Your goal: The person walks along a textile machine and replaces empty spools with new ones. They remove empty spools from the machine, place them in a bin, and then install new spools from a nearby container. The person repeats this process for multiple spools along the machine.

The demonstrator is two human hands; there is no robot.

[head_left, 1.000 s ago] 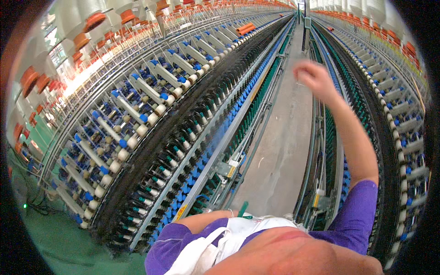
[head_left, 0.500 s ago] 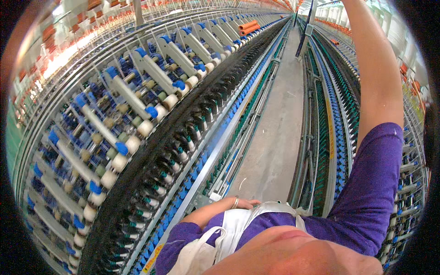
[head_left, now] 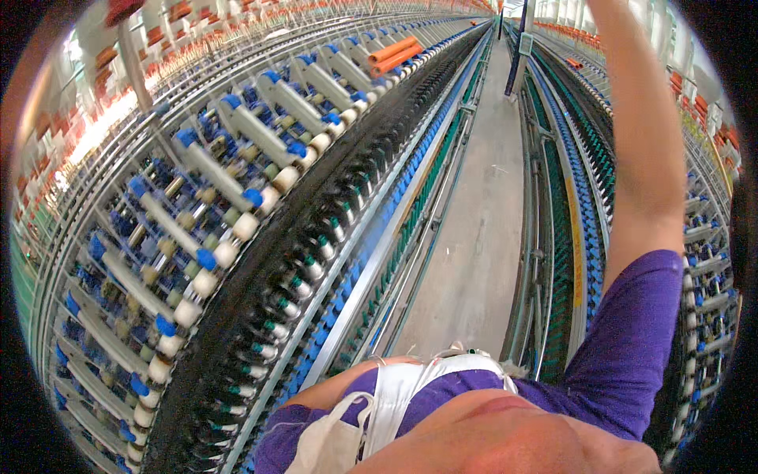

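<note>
My right arm [head_left: 649,158] is raised straight up, and its hand lies beyond the top edge. My left forearm [head_left: 335,385] is bent against my body, by the white apron [head_left: 399,395]; the fingers of that hand are hidden, so what it touches I cannot make out. On my left runs a long spinning frame with grey arms [head_left: 213,174] with blue ends, cream rollers [head_left: 225,254] and a row of bobbins [head_left: 300,286] wound with white yarn. Two orange tubes [head_left: 395,55] lie across its top.
A narrow grey aisle floor [head_left: 474,261] stretches ahead between two machines. The right-hand machine [head_left: 557,237] has green and blue parts and a yellow strip. A dark post [head_left: 519,59] stands far down the aisle. Metal rails [head_left: 371,276] edge the left machine.
The orange tubes and the left machine's parts appear nearer, shifted left and down. My left hand has slipped from sight by the apron. My right arm stays raised, its elbow a little lower.
</note>
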